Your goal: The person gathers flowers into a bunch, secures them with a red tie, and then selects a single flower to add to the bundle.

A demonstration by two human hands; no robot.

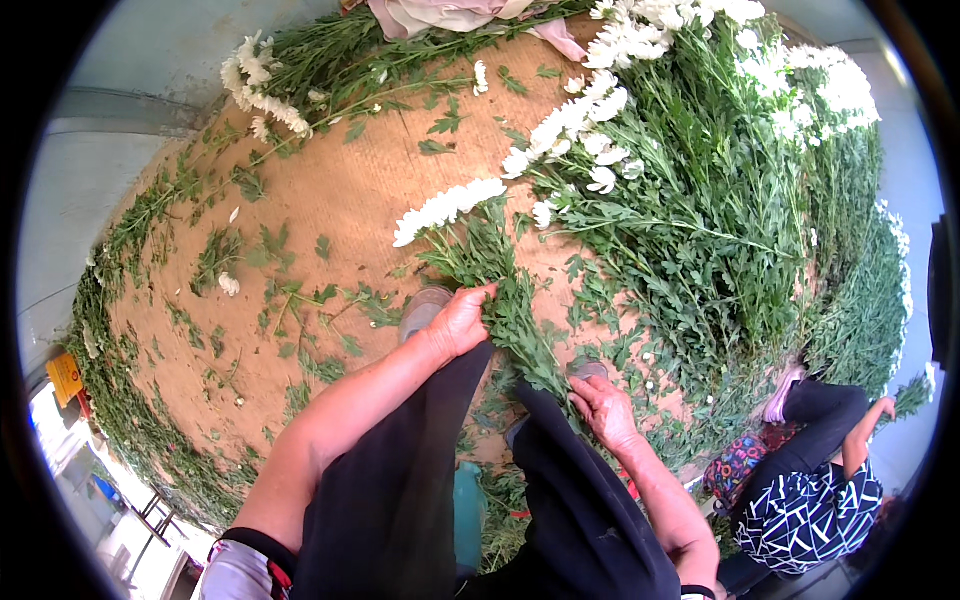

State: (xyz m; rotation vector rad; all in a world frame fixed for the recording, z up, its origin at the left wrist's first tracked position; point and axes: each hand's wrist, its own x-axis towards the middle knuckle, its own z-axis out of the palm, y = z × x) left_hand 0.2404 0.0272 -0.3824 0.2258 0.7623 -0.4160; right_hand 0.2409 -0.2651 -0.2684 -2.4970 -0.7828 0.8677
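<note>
A bunch of white chrysanthemums slants in front of my knees, its flower heads lined up in a row at the far left end. My left hand is closed around the leafy stems just below the heads. Lower down, my right hand has its fingers drawn together at the stem ends by my right knee; the fingertips are partly hidden among leaves. A big heap of white chrysanthemums with long green stems lies to the right, its nearest flowers close to the bunch.
Cut leaves and stems litter the brown floor covering. More white chrysanthemums lie at the far left, beside a pale pink cloth-like heap. At the lower right sits another person in a patterned top, holding stems. An orange box stands at the left edge.
</note>
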